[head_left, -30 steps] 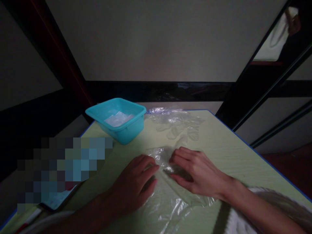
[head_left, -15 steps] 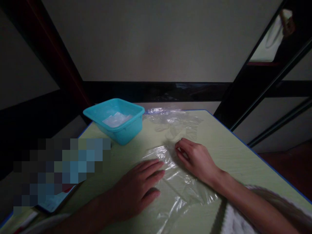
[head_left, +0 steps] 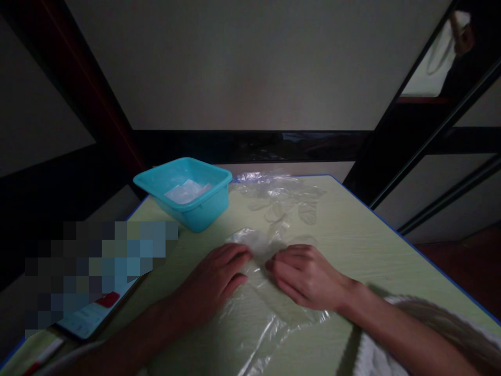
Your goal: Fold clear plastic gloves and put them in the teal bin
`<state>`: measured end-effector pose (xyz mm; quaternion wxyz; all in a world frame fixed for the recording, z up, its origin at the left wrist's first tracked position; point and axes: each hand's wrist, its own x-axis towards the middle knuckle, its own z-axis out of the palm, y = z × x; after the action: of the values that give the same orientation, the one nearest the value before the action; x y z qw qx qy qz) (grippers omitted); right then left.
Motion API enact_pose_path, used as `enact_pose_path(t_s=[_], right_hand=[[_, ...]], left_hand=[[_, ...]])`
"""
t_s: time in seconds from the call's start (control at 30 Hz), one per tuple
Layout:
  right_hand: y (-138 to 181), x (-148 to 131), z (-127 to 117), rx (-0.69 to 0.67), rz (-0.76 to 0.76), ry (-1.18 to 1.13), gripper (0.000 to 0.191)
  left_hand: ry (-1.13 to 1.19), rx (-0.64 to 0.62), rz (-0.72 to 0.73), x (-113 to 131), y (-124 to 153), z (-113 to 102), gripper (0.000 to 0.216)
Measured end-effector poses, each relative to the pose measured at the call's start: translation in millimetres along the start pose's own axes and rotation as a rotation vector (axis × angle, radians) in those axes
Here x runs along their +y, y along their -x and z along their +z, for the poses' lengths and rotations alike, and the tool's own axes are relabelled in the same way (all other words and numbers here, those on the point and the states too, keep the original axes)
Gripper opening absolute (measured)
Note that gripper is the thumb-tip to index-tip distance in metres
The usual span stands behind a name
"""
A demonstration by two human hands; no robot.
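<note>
A thin, see-through sheet of plastic, apparently a disposable plastic glove [head_left: 270, 318], lies crumpled on the table in front of me. Finger-like lobes stick out at its far end. My right hand [head_left: 303, 274] has its fingers curled closed on the plastic, just right of its middle. On the left side, my left hand [head_left: 223, 269] rests with bent fingers touching the film and the thumb held apart from them. Between the two hands the film bunches up slightly. More clear plastic pieces [head_left: 274, 190] lie in a loose heap at the table's far edge.
A turquoise plastic basin [head_left: 203, 211] with white folded pieces [head_left: 188, 191] inside stands at the back left. A phone [head_left: 84, 321], partly blurred out, lies at the left, with a red-and-white pen-like stick [head_left: 47, 352] nearby. The pale table [head_left: 376, 250] has a blue edge and faces a wall.
My right hand has come down and closer to me, closing onto the plastic. My left hand has shifted slightly left and its fingers have bent. The film between them has bunched.
</note>
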<state>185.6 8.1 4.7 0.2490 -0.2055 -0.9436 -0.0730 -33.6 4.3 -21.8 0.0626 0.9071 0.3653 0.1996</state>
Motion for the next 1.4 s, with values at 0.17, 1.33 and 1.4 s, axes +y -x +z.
enact_pose_path(t_s=[0.17,1.33,1.4], right_hand=[[-4,-5,2,-0.136,-0.076,0.003,0.034],[4,36,13,-0.431,0.525,-0.016,0.074],[8,40,11,-0.434,0.553,0.027,0.073]], left_hand=[[-0.035,-0.131,-0.098,-14,-1,1,0.046],[-0.139,-0.309,-0.238,-8,-9,-11,0.073],[-0.158,-0.296,-0.248,-10,-8,-10,0.072]])
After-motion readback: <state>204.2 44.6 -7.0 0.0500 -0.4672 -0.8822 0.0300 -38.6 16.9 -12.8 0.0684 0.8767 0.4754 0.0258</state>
